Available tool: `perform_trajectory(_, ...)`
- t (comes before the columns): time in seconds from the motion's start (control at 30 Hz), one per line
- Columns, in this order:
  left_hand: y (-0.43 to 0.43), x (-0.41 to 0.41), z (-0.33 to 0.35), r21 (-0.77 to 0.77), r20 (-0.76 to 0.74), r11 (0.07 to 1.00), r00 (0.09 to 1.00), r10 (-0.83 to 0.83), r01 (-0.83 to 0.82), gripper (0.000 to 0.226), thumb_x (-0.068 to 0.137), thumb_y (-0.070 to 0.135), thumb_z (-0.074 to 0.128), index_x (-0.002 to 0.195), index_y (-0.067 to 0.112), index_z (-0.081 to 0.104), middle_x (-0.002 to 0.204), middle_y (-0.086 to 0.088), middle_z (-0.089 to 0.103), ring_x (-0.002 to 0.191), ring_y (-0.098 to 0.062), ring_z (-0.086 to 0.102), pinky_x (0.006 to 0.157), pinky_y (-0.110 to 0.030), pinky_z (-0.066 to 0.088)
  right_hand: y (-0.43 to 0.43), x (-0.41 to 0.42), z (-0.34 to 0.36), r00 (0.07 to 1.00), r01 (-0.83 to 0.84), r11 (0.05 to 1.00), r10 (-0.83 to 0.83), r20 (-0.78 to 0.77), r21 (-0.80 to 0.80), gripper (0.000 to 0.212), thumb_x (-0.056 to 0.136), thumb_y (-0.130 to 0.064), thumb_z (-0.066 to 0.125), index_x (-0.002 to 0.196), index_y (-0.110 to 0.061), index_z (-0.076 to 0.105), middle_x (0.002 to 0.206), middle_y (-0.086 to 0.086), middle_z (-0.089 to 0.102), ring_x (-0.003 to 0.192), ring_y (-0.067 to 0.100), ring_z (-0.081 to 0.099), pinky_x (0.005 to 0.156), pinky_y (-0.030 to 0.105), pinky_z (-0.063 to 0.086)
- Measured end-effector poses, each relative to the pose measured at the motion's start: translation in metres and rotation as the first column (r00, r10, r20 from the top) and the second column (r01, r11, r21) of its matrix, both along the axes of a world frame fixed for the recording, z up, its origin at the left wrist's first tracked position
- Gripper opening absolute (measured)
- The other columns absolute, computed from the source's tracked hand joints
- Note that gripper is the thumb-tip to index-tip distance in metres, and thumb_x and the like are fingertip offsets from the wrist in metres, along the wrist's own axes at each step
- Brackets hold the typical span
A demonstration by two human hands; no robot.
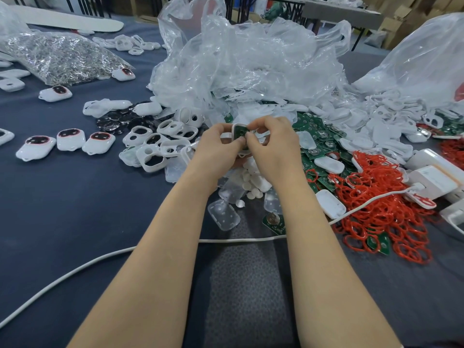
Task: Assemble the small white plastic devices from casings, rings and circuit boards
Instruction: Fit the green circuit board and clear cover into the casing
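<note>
Above the cluttered table [75, 202], the left hand [218, 144] and right hand [272, 143] both pinched 1 white casing [237, 130] with a green circuit board [242, 133] seated inside, red rings [381, 207] heaped nearby

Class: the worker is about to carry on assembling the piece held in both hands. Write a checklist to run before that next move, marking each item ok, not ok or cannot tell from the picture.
1. Piece held firmly: left hand and right hand both pinch the white casing. Ok.
2. Circuit board in the casing: green shows between the fingers; fully seated, cannot tell.
3. Red rings in reach: pile lies just right of the right forearm. Ok.
4. Spare casing frames at hand: heaped left of the hands. Ok.
5. White cable clear of the arms: it runs under both forearms. Not ok.
6. Finished devices kept apart: grouped at left. Ok.
</note>
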State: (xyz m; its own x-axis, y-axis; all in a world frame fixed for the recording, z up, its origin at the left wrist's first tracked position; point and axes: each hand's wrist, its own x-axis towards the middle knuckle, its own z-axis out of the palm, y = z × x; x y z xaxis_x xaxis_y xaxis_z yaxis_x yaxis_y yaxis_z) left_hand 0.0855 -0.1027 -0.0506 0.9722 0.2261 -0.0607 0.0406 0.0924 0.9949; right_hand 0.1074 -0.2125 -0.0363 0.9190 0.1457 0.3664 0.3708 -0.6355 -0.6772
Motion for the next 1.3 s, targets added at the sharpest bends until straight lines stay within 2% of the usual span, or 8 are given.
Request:
perform_trajectory(0.13,-0.0009,0.0007,-0.0016,0.016,0.015,1.0,1.0,-0.004,0.004,0.018,0.094,0.007,0.058,0.108,0.018,0.055,0.096,-0.003,0.069,0.079,-0.012,0.071,0.072,-0.026,0.06,-0.0001,0.001,-0.0016,0.999,0.043,0.999,-0.043,0.014,-0.002,0.015,0.091,-0.021,0.057,0.102,-0.016,0.065,0.105,0.001,0.049,0.097,0.02,0.054,0.087,0.031,0.043)
perform_trajectory(0.23,-0.0014,0.0014,-0.0019,0.027,0.019,1.0,1.0,-0.002,0.001,0.02,0.095,0.006,0.057,0.111,0.017,0.055,0.1,-0.007,0.07,0.086,-0.017,0.071,0.077,-0.032,0.06,0.003,0.0024,-0.0032,0.998,0.064,0.997,-0.064,0.004,0.035,0.015,0.09,-0.019,0.057,0.1,-0.014,0.066,0.108,0.005,0.059,0.101,0.018,0.053,0.087,0.027,0.041)
perform_trajectory(0.4,-0.0018,0.0007,-0.0006,0.057,0.039,0.998,0.999,-0.005,0.002,0.02,0.095,0.005,0.056,0.107,0.02,0.053,0.102,-0.008,0.07,0.09,-0.018,0.07,0.081,-0.034,0.059,0.0064,0.0037,-0.0023,0.99,0.065,0.951,-0.024,-0.14,0.303,0.015,0.087,-0.011,0.059,0.099,-0.012,0.067,0.079,-0.009,0.061,0.072,-0.001,0.056,0.065,0.008,0.044)
perform_trajectory(0.67,-0.0016,0.0012,-0.0003,0.087,0.046,0.996,0.999,-0.002,-0.002,0.024,0.095,0.005,0.057,0.115,0.018,0.053,0.104,-0.011,0.07,0.09,-0.021,0.071,0.084,-0.039,0.058,0.0015,0.0047,0.0019,0.941,0.116,0.838,0.079,-0.328,0.533,0.008,0.089,-0.008,0.059,0.09,-0.014,0.064,0.077,-0.003,0.059,0.063,0.001,0.054,0.049,0.007,0.042)
perform_trajectory(0.8,-0.0009,0.0014,0.0001,0.068,0.042,0.998,0.999,-0.005,0.002,0.032,0.095,0.006,0.058,0.125,0.014,0.053,0.101,-0.011,0.07,0.09,-0.022,0.071,0.085,-0.039,0.058,-0.0009,0.003,0.0049,0.92,0.119,0.784,0.145,-0.365,0.609,0.014,0.09,-0.007,0.059,0.082,-0.018,0.064,0.076,-0.001,0.059,0.044,-0.007,0.051,0.044,0.01,0.04)
perform_trajectory(1.0,-0.0015,0.0001,0.0011,0.035,0.052,0.999,0.998,-0.017,0.015,0.028,0.095,0.005,0.057,0.122,0.014,0.053,0.092,-0.005,0.071,0.08,-0.014,0.072,0.077,-0.03,0.06,-0.0016,0.0041,0.0039,0.938,0.088,0.842,0.11,-0.328,0.533,0.016,0.089,-0.012,0.06,0.079,-0.024,0.063,0.08,-0.003,0.061,0.064,0.004,0.053,0.055,0.015,0.044)
perform_trajectory(1.13,-0.0013,-0.0001,0.0014,0.039,0.049,0.999,0.999,-0.016,0.014,0.025,0.095,0.006,0.057,0.117,0.016,0.054,0.093,-0.005,0.07,0.081,-0.015,0.072,0.077,-0.029,0.06,-0.001,0.0035,0.0045,0.955,0.064,0.867,0.091,-0.283,0.494,0.015,0.089,-0.013,0.061,0.079,-0.023,0.062,0.076,-0.005,0.06,0.066,0.004,0.055,0.054,0.011,0.044)
perform_trajectory(1.3,-0.0012,0.0,0.0022,0.011,0.04,1.0,0.999,-0.014,0.014,0.028,0.094,0.006,0.058,0.121,0.015,0.055,0.092,-0.003,0.07,0.077,-0.011,0.071,0.074,-0.025,0.059,0.0,0.0043,0.0032,0.969,0.028,0.9,0.083,-0.233,0.436,0.012,0.089,-0.01,0.06,0.081,-0.019,0.062,0.074,-0.007,0.058,0.068,0.003,0.054,0.063,0.017,0.044)
